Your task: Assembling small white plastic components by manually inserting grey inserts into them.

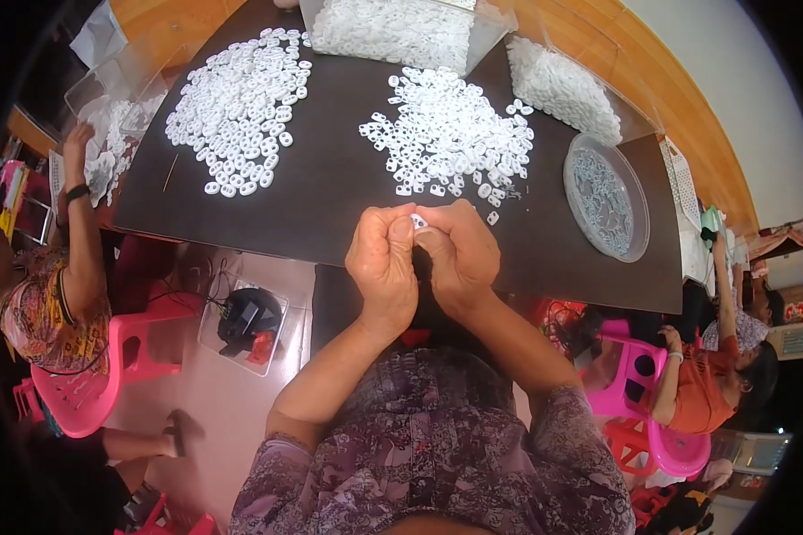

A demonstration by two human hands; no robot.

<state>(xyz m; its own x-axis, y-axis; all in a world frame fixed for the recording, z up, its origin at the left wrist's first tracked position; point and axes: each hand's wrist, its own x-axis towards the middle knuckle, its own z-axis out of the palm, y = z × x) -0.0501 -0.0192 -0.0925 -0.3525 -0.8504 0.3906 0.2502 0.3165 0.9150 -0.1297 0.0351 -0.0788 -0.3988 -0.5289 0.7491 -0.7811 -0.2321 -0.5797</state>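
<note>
My left hand [383,262] and my right hand [460,259] meet above the dark table's near edge, fingers closed. Pinched between their thumbs and fingertips is a small white plastic piece [418,221] with dark holes; its underside is hidden. Just beyond my hands lies a loose heap of flat white pieces with two holes each [455,129]. Farther left is a heap of rounded white oval pieces [245,107], also with two holes. To the right, a round clear tub [635,236] contains many small grey metal bits, too fine to name surely.
Clear bins of white pieces [393,31] [562,85] line the table's far side. A thin stick [169,172] lies at the left on the dark table [330,152]. Other people sit at both sides, on pink chairs [120,357]. A clear box [241,325] with black items stands on the floor.
</note>
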